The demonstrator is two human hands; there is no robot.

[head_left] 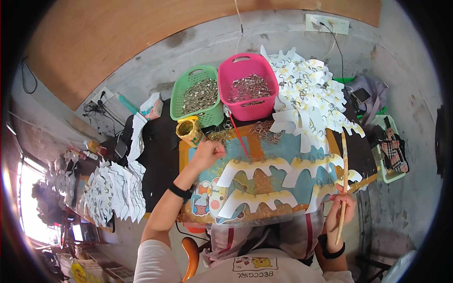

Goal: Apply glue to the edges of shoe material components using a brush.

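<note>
My right hand (343, 210), low at the right of the table, is closed around a long thin wooden stick (344, 174) that stands almost upright in the view. My left hand (211, 153) is curled closed beside a yellow-smeared can (190, 132) and a small heap of wire rings (220, 136); whether anything is between its fingers is hidden. White scalloped pieces (257, 166) lie in two rows before me, with yellow smears and metal rings along their upper edges. A red stick (239, 137) slants down toward the upper row.
A green basket (175, 101) and a pink basket (252, 112), both filled with metal pieces, stand at the back. White ringed pieces (306, 89) are heaped at back right. More white pieces (113, 191) are stacked at left. A pale green basket (394, 174) stands beyond the right edge.
</note>
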